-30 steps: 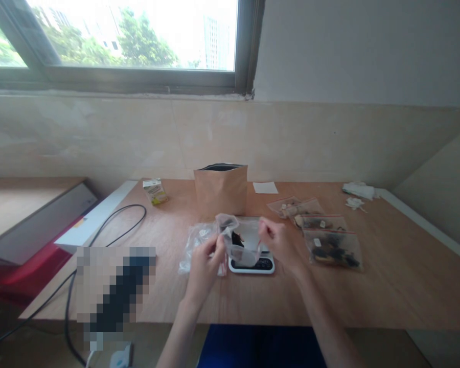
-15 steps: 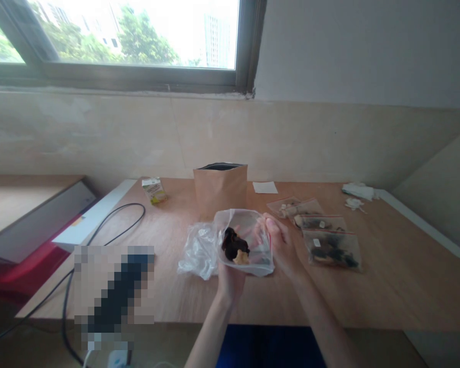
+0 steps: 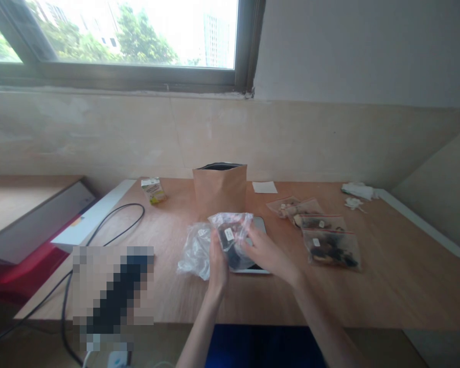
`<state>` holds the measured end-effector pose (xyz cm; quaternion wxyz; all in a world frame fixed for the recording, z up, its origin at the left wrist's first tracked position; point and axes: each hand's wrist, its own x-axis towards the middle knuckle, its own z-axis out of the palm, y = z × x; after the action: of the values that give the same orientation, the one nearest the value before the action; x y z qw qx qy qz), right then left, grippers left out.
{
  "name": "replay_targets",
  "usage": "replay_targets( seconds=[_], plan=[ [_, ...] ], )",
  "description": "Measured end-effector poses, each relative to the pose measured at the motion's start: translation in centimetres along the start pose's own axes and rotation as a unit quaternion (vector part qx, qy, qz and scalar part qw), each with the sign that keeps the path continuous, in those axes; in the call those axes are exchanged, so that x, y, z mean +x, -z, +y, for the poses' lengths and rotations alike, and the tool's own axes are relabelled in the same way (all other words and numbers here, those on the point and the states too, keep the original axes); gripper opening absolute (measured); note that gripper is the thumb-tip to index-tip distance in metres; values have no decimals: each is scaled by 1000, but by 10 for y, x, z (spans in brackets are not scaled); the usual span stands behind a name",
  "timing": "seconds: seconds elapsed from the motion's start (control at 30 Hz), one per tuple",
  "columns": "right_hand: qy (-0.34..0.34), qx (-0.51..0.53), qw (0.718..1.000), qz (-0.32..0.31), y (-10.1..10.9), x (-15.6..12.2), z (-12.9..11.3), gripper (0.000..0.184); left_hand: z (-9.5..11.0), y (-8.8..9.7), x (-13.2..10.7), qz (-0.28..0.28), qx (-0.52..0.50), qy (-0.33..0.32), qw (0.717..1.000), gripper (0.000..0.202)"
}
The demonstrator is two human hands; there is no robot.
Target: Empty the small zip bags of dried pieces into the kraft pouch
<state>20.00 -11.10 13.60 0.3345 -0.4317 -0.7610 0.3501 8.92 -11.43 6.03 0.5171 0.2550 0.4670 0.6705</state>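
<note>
Both hands hold a small clear zip bag (image 3: 232, 232) with dark dried pieces inside, just above a small white scale (image 3: 257, 244) on the wooden table (image 3: 387, 286). My left hand (image 3: 216, 266) grips the bag's left side with fingers closed on it. My right hand (image 3: 266, 253) has its fingers pinched on the bag's right side. A pile of empty clear bags (image 3: 194, 250) lies directly left of my left hand. A brown paper pouch (image 3: 220, 188) stands open behind the scale.
Three filled zip bags (image 3: 325, 240) lie in a row right of the scale. A white slip (image 3: 265, 187) and crumpled tissue (image 3: 358, 191) sit at the back. A small carton (image 3: 154, 190), a black cable (image 3: 115, 225) and a white box (image 3: 92, 220) are on the left.
The bag was lifted open in both hands with the dark pieces showing; now it is turned, bunched and lowered over the scale, and my right hand has moved leftward onto it.
</note>
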Motion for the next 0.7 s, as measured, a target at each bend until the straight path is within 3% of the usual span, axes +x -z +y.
replay_targets(
  seconds=[0.07,0.13,0.37,0.57,0.7],
  plan=[
    [6,40,999,-24,-9,7,12,34,3,2,1,31,39,1,999,29],
    [4,74,997,-29,-16,12,23,32,5,3,4,28,74,-15,997,27],
    [-24,145,987,-59,-24,14,33,31,12,10,18,27,213,-104,971,41],
    [-44,162,985,-36,-34,19,36,41,17,5,16,21,298,-175,938,34],
    [-70,241,968,-1,-49,22,46,39,17,-1,17,40,282,-178,942,34]
  ],
)
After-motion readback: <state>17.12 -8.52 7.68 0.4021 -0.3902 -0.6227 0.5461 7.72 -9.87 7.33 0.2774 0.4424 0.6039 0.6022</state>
